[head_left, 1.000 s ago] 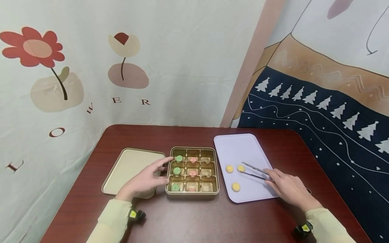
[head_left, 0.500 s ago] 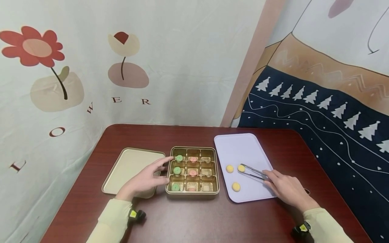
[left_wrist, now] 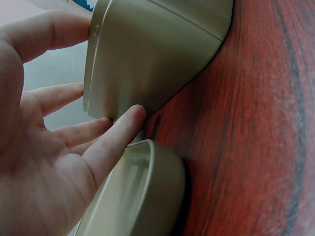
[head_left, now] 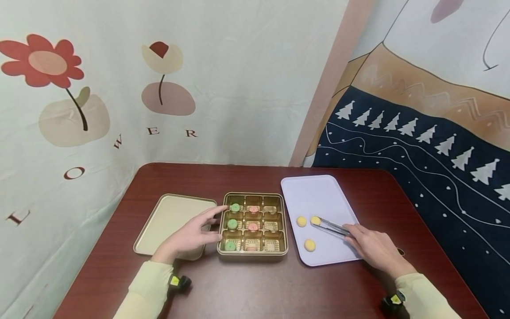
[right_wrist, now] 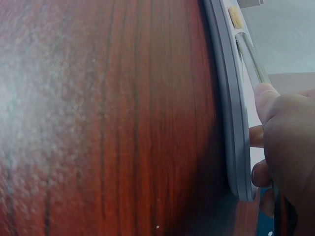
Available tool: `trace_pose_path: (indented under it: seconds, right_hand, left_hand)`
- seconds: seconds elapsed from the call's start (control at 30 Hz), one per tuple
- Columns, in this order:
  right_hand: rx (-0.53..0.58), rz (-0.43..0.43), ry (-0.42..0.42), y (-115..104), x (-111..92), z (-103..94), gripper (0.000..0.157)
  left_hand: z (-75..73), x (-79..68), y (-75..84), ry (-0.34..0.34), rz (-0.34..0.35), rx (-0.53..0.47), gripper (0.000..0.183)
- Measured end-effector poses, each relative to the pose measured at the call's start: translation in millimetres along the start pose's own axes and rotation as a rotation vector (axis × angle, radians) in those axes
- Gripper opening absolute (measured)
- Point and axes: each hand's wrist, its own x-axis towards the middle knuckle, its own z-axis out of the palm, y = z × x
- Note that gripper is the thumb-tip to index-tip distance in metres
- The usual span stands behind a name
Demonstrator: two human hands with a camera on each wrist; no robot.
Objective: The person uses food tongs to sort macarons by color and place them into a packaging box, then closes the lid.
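Note:
My right hand (head_left: 374, 248) grips metal tongs (head_left: 332, 228), whose tips close on a yellow macaron (head_left: 315, 220) on the pale lilac tray (head_left: 318, 190). Two other yellow macarons (head_left: 309, 245) lie near that tray's left edge. With spread, mostly straight fingers, my left hand (head_left: 189, 235) touches the left side of a gold tin (head_left: 252, 258); the left wrist view shows fingertips against the tin's wall (left_wrist: 157, 54). Green macarons (head_left: 232, 224) fill the tin's left column of compartments. Pink macarons (head_left: 253, 227) sit in the middle column, the front one mostly hidden. The right column holds no macarons.
A cream lid (head_left: 175, 217) lies left of the tin, partly under my left hand in the head view. All stands on a dark red wooden table (head_left: 255, 288). A printed curtain (head_left: 247, 88) hangs behind the table's far edge.
My right hand has shifted slightly left, and the tongs' arms have drawn together around the yellow macaron. The left hand and the tin stay where they were.

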Motion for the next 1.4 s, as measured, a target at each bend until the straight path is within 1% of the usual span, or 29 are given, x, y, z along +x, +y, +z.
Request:
trace_pose_path:
  seconds: [0.17,0.4,0.6,0.87,1.2,1.4]
  right_hand:
    - [0.008,0.002,0.0,-0.5,-0.5,0.7,0.043]
    - [0.015,0.006,-0.01,-0.8,-0.6,0.2,0.044]
    - [0.026,0.01,-0.014,-2.5,0.0,-0.7,0.043]
    - [0.002,-0.02,0.017,-2.0,3.6,-0.6,0.042]
    - [0.017,-0.067,0.095,-7.2,17.0,-15.5,0.041]
    - [0.016,-0.084,0.102,-14.2,24.7,-24.3,0.043]
  left_hand:
    - [0.1,0.2,0.5,0.001,0.011,0.012,0.085]
    - [0.2,0.6,-0.1,0.004,-0.003,0.008,0.087]
    - [0.5,-0.1,0.0,0.007,-0.001,0.005,0.086]
    - [0.5,-0.2,0.3,0.007,-0.003,0.009,0.086]
    - [0.0,-1.4,1.9,0.004,0.02,0.001,0.085]
    - [0.2,-0.9,2.1,0.002,0.012,0.001,0.085]
